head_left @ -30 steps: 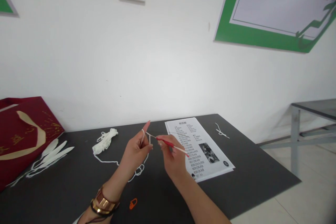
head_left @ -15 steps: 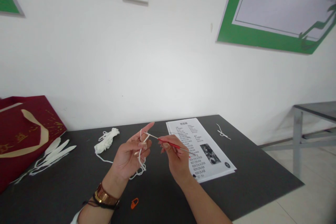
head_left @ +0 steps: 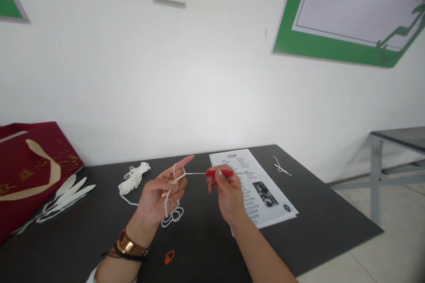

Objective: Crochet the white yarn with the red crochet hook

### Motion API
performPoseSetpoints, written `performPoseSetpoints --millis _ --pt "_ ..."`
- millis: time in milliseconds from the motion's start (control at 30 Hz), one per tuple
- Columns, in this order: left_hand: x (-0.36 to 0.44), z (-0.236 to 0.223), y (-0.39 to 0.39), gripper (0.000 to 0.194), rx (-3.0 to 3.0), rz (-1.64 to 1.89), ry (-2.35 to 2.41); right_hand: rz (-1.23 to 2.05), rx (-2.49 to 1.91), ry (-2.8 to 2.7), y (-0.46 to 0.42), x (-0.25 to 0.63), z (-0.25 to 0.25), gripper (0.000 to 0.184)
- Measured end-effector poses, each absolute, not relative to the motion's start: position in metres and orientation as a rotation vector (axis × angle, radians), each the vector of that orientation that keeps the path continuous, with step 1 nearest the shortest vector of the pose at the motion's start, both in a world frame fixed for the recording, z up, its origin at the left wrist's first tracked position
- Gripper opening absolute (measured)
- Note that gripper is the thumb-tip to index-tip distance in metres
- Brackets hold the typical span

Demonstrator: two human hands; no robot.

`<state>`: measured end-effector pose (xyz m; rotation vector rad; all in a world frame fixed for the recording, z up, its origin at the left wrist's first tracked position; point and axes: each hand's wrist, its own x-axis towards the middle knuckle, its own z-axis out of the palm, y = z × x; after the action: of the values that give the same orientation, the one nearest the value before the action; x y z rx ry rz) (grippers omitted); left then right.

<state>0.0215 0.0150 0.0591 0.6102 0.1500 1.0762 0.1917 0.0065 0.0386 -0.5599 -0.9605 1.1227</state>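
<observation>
I see the left hand (head_left: 161, 194) pinching white yarn (head_left: 179, 178) between thumb and fingers, a strand looped round its extended index finger. At its three o'clock, the right hand (head_left: 227, 190) grips a red-handled hook (head_left: 212, 173), the tip meeting that yarn. From the left hand, I find a yarn hank (head_left: 133, 179) at ten o'clock and an orange clip (head_left: 169, 257) at six.

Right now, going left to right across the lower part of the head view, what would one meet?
Dark red bag → white yarn bundle → left hand pinching white yarn → right hand holding a red-handled hook → small white string → second table.
</observation>
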Motion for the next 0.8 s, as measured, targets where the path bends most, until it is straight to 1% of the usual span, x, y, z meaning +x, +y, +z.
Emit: performPoseSetpoints --millis 400,800 --pt "0.0178 0.0544 0.0160 0.073 0.584 1.082 0.166 1.294 -0.476 -0.847 0.0064 0.1909 0.0418 0.015" --pt "0.0172 0.0554 0.0168 0.075 0.552 1.069 0.120 1.096 -0.509 -1.105 0.0059 0.1993 0.0408 0.014"
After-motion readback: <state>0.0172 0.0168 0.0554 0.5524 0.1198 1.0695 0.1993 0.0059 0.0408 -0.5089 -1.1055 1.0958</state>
